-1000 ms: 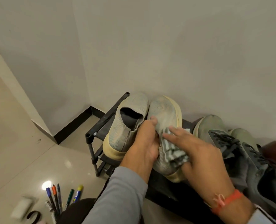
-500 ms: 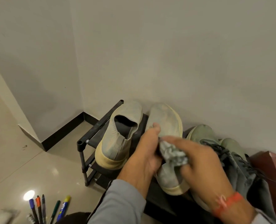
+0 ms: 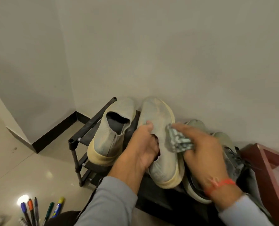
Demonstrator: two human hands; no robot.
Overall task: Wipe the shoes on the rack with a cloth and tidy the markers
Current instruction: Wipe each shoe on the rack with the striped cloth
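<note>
Your left hand [image 3: 141, 148] grips right slip-on shoe [image 3: 161, 144] at collar, fingers tucked inside opening, thumb on upper. Your right hand [image 3: 204, 149] pinches bunched cloth [image 3: 178, 141] against shoe's outer side, at 3 o'clock of it. Shoe sits on black rack [image 3: 89, 126], twin slip-on [image 3: 112, 132] at 9 o'clock, dark lace-up sneakers [image 3: 233, 160] at 3 o'clock. Markers [image 3: 37, 209] stand at 7 o'clock, on floor side.

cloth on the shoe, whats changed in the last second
The right hand has slid the cloth from the shoe's collar toward its toe side. The left hand still holds the right slip-on shoe at its opening. The other shoe and markers stay untouched.
</note>
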